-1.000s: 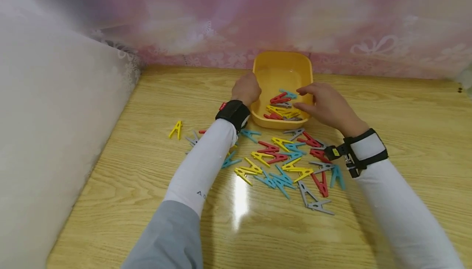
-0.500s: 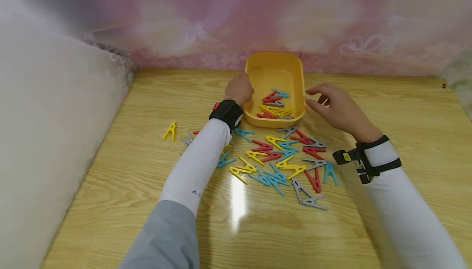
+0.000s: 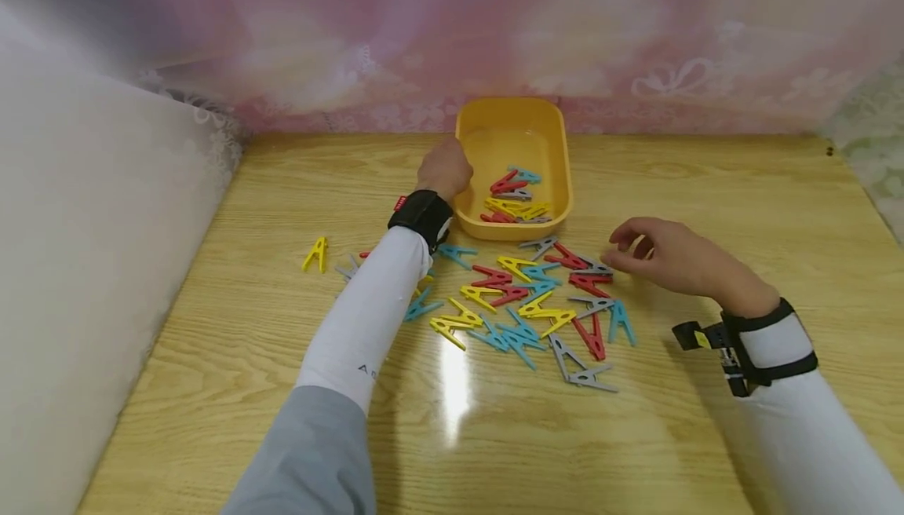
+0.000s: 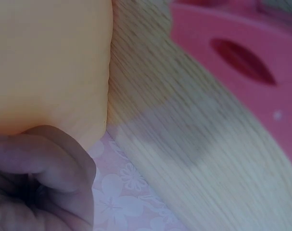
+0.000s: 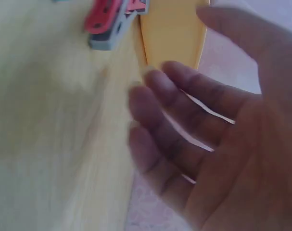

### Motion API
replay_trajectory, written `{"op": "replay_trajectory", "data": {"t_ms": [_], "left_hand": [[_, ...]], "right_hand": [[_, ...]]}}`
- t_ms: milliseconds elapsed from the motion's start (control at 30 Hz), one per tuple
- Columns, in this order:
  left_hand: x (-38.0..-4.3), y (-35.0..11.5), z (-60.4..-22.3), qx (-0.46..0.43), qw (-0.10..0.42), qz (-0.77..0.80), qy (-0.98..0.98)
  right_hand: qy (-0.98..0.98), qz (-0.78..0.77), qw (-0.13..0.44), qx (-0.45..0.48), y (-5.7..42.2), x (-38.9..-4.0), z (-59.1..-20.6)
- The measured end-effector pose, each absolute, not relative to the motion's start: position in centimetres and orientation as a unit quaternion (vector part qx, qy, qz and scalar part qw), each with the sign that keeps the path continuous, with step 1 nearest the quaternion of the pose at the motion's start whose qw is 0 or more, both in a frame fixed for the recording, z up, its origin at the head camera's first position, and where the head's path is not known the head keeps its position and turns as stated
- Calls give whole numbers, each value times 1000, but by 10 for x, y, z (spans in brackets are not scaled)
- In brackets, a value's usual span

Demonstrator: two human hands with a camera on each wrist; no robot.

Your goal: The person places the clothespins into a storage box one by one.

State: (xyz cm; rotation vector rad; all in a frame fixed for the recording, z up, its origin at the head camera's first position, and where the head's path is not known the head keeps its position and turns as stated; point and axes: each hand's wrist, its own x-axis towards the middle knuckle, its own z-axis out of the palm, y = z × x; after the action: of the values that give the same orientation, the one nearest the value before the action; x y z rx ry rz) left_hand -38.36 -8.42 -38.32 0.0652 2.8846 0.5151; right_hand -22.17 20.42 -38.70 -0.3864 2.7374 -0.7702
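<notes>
Spanning the lower view, the wood-grain table (image 3: 706, 177) lies under the left sleeve (image 3: 356, 323), which slants over part of the scattered clothespins (image 3: 561, 319). At the far edge stands the yellow tub (image 3: 508, 118), long axis running away from the person, with more clothespins in its near half. The left hand (image 3: 445, 169), fingers curled, grips its left rim. The right hand (image 3: 671, 256), nearer the right-hand clothespins, holds nothing, fingers loosely bent. Just left of its fingertips, not touching, lies a gray clothespin (image 3: 596, 266), roughly left to right, crowded by a red clothespin (image 3: 590, 283) on its near side.
</notes>
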Motion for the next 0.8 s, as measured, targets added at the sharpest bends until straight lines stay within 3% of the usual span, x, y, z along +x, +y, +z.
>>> {"op": "replay_trajectory", "data": {"t_ms": [533,800], "left_hand": [[-388,-96,-379,18,108,180,978],[-387,-100,-377,3,116,186,976]], "right_hand": [[952,-214,195,-99,191,-171,-394],[957,-178,211,-87,180,-162,-401]]}}
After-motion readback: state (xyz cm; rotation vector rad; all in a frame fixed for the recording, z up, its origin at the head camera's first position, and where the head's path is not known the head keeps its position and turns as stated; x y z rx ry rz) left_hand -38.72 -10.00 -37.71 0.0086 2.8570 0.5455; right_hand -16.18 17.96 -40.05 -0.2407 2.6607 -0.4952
